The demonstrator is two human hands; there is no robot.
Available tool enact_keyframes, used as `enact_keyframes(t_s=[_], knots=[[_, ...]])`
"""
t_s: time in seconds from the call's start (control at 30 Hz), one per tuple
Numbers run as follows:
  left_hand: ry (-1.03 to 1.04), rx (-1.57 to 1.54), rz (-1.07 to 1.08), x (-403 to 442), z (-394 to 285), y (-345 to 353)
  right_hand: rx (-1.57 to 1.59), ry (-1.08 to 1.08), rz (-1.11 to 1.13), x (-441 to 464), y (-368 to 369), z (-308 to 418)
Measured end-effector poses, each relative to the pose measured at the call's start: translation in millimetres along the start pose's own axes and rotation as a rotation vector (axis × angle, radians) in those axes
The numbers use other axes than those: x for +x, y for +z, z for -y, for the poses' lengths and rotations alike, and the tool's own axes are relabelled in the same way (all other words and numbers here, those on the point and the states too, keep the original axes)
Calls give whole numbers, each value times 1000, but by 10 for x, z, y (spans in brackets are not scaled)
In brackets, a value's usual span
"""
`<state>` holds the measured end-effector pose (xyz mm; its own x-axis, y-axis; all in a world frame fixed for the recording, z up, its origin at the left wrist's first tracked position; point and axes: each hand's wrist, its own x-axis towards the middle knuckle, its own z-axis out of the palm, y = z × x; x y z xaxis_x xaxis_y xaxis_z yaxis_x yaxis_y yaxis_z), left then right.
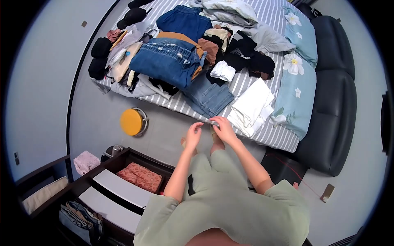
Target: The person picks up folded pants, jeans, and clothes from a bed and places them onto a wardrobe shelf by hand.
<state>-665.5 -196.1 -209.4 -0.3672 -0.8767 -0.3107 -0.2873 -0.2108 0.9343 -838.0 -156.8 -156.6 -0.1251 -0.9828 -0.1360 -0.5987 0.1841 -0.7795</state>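
Note:
My left hand (194,133) hovers in front of my body with its fingers loosely curved and apart, holding nothing. Close beside it, my right hand (223,128) is near the edge of the bed, fingers bent and spread, also with nothing visible in it. Just beyond both hands lies a folded pair of blue jeans (211,98) at the bed's edge. To their right is a stack of white folded clothing (252,105). Farther back, a pile of denim (162,59) rests over a brown garment (180,37).
Dark clothes (242,53) and several black caps (135,17) lie on the striped bed (287,141). Pillows (293,94) lean toward a black headboard (334,115). A yellow stool (132,122) stands on the floor, left of me. Behind it is an open dark cabinet (135,153) with a patterned red bundle (139,177).

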Motion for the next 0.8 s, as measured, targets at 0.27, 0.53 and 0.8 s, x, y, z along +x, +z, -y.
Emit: enact_keyframes(t_s=[0.27, 0.53, 0.8], knots=[[-279, -47, -40, 548, 856, 901, -56, 57, 98, 491, -153, -1289], [-831, -272, -245, 1242, 1240, 952, -123, 160, 146, 1106, -51, -2217], [-727, -213, -354, 1569, 1660, 1028, -167, 316, -3, 1371, 222, -2732]])
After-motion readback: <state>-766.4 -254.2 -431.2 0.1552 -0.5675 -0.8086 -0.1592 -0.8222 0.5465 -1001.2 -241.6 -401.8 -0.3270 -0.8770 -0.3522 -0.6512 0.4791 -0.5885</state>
